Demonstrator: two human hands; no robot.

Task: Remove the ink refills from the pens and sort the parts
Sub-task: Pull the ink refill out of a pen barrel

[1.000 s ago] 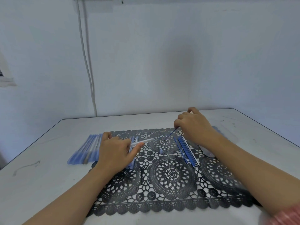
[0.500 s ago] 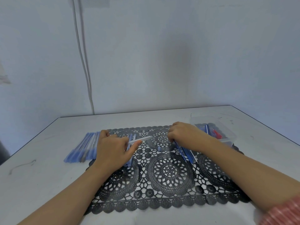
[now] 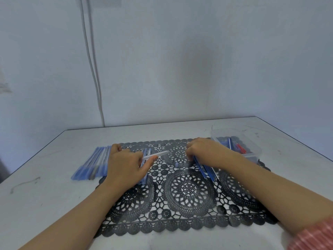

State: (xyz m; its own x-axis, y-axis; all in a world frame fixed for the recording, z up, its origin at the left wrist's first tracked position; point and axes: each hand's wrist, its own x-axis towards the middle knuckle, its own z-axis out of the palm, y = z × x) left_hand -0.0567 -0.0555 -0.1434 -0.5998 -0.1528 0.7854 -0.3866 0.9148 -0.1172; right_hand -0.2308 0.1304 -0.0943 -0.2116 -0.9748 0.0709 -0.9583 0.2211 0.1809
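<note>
Fingers of the left hand (image 3: 124, 167) are curled and, with the thumb, pinch a clear pen barrel (image 3: 156, 154) by its near end. The barrel points right over the black lace placemat (image 3: 182, 195). A few more empty barrels (image 3: 144, 179) lie side by side under that hand. Near the middle a small blue cap (image 3: 177, 165) lies alone. The right hand (image 3: 204, 151) is palm down, its fingers bent onto the far ends of the blue ink refills (image 3: 207, 170), which lie side by side on the placemat. The hand hides its fingertips, so I cannot tell whether they pinch a refill or only touch.

On the white table (image 3: 45, 195), just left of the placemat, a close-packed row of blue pens (image 3: 91, 164) lies. The tabletop shows some scuffs. Behind it stands a plain pale wall (image 3: 180, 69), with two white cables (image 3: 91, 69) running down at the left. A red striped sleeve (image 3: 310, 238) shows at the lower right.

A clear plastic box (image 3: 252, 141) stands at the placemat's far right corner, just beyond the right wrist. It holds blue and red pieces (image 3: 238, 147), too small to name.
</note>
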